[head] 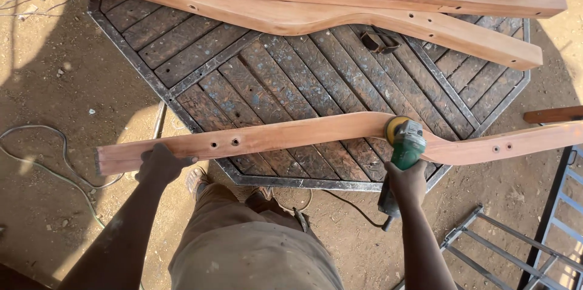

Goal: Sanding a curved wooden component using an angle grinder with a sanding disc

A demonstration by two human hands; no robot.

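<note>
A long curved reddish wooden plank (pixel 291 135) lies across the near edge of an octagonal slatted table (pixel 291 77). My left hand (pixel 161 163) presses down on its left part, near two drilled holes. My right hand (pixel 407 180) grips the body of a green angle grinder (pixel 405 144). The grinder's yellow sanding disc rests on the plank where it curves downward.
Several more shaped planks (pixel 340 20) lie across the table's far side, with a small metal clamp (pixel 379 41) beneath them. Cables (pixel 36 156) trail over the dirt floor at left. A metal frame (pixel 516 247) lies at lower right. My legs stand at the table edge.
</note>
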